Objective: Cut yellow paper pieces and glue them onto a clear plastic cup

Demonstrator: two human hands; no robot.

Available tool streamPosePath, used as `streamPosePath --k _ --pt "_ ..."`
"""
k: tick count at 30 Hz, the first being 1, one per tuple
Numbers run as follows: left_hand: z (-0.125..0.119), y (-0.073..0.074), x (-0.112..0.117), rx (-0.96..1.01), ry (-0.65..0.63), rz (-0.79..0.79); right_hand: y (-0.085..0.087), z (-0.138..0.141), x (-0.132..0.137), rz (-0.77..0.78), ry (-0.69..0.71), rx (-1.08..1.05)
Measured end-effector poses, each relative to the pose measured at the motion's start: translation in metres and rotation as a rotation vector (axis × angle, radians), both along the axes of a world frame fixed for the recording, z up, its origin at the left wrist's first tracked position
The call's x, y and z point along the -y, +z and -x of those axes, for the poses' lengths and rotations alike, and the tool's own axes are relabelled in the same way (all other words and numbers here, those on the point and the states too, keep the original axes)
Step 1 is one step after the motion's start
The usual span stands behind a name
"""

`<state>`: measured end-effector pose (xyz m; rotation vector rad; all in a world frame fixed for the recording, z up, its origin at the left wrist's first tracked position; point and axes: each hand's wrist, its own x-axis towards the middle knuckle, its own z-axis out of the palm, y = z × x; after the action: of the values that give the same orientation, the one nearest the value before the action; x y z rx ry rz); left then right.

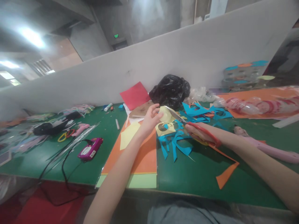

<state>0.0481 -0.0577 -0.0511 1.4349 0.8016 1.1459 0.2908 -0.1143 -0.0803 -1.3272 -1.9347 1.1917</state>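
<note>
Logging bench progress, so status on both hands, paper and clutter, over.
Left hand holding yellow paper. Right hand gripping scissors at the paper's edge. Blue scraps close by, black bag behind.

Handicraft workshop within a large, plainly finished hall, seen from my working place. Across the middle and lower frame, a green table [201,175] carries craft supplies: at centre, an orange sheet [146,158] and a red sheet [135,95]; right of centre, blue paper offcuts [196,110] beside the scissors [178,117] that I hold. At lower left, a purple power box [90,149] lies within my workspace. Behind, a pale partition [163,59] slants toward the upper right, bounding my bench area. Bright ceiling lamps [31,36] at upper left, a bare grey wall [149,18] at top centre and a lit green sign [116,35] suggest an industrial building.
</note>
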Motion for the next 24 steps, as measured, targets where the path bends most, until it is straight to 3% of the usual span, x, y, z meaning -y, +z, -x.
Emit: streamPosePath --k 5,16,24 --pt "0.0012 -0.0005 -0.0014 0.001 0.034 -0.007 0.0039 0.0011 0.0014 -0.033 0.028 -0.008" --pt "0.0024 -0.0005 -0.0015 0.005 0.059 -0.019 0.0034 -0.0054 0.0003 0.105 0.043 0.029" --pt "0.005 -0.0018 -0.0038 -0.017 0.037 -0.044 0.0041 0.0012 -0.0014 0.033 -0.011 0.005"
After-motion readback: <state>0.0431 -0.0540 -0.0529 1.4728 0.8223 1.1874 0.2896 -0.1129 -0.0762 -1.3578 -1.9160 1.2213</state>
